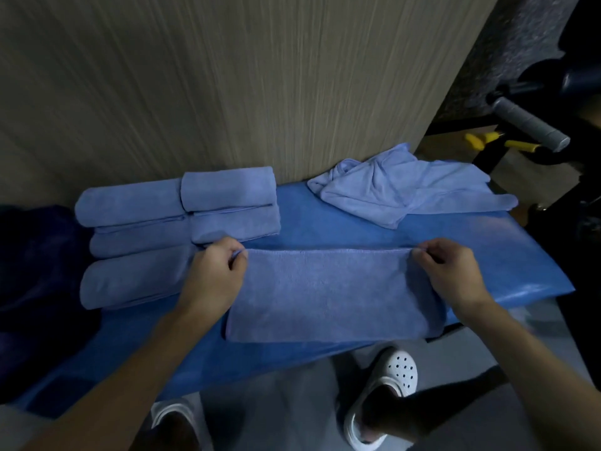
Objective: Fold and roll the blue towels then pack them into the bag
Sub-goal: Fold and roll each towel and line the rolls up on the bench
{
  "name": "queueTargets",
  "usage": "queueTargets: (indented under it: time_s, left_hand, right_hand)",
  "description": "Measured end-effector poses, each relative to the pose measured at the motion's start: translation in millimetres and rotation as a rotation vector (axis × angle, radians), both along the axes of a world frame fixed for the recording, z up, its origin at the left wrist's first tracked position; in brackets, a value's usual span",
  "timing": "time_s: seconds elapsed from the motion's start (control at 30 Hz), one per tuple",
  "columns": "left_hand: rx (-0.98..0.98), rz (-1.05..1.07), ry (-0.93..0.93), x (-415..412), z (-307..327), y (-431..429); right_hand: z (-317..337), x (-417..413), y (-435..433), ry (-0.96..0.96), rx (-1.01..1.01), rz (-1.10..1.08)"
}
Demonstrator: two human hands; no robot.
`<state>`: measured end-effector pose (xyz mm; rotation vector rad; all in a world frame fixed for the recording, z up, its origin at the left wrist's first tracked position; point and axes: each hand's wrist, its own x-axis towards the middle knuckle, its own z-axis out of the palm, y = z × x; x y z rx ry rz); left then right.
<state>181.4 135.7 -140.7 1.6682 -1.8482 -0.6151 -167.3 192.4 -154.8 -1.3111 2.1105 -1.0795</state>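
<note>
Work surface: bench [325,222] under a blue cover, running across the middle of the frame, with a wood-grain panel [227,76] behind it.

Item in hand: folded towel [328,294], lying flat in a long band at centre frame, its near edge at the front edge of the bench.

Left hand [214,271]: fingers curled, pinching the far left corner of the folded towel.

Right hand [452,271]: fingers curled, pinching the far right corner of the same towel.

Step in hand, as judged: a lengthwise fold is being laid or squared up. The far edge looks level between the two pinches. No rolling has begun on this piece.

Completed work: five rolled towels [227,190], left of centre, lying side by side and touching one another, the nearest just beside the left hand.

Outstanding stock: loose towels [400,190], a crumpled heap at upper right of the bench, well apart from the rolls. Number in the heap cannot be told.

Bag: a dark blue mass [35,271] sits at the left edge of the frame beside the rolls. It may be the bag, but it is too dark to confirm.

Packing: none of the rolls is seen inside anything, so packing is judged not started.

Progress, as judged: past the midpoint of rolling. Left to do are this towel's roll, the heap and all the packing.

Other: the person's white clogs [390,375] show at the bottom of the frame.
</note>
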Motion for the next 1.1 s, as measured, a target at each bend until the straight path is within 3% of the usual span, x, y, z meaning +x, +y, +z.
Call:
queueTargets:
  time_s: [0.27,0.57,0.9,0.97,1.03,1.1]
  left_hand:
    - [-0.081,0.019,-0.134,-8.4,0.5,-3.6]
    - [-0.119,0.013,-0.202,-5.2,-0.7,-8.8]
    - [-0.119,-0.016,-0.360,-11.1,-3.4,-8.3]
    - [-0.300,-0.067,-0.456,-14.3,-4.0,0.5]
    - [-0.469,-0.205,-0.438,-23.5,-5.3,10.9]
    - [-0.445,-0.401,-0.428,-33.2,-11.1,18.0]
  right_hand:
    - [4.4,6.2,-3.4,0.201,-0.003,-0.003]
    - [5.5,7.5,-7.0,0.129,0.010,-0.025]
    - [-0.2,12.5,-11.3,0.233,0.055,-0.026]
    - [1.0,15.9,-7.3,0.402,0.038,-0.042]
    - [4.1,27.0,1.0,0.583,-0.040,0.027]
    - [4.2,45.2,11.7,0.724,-0.081,0.201]
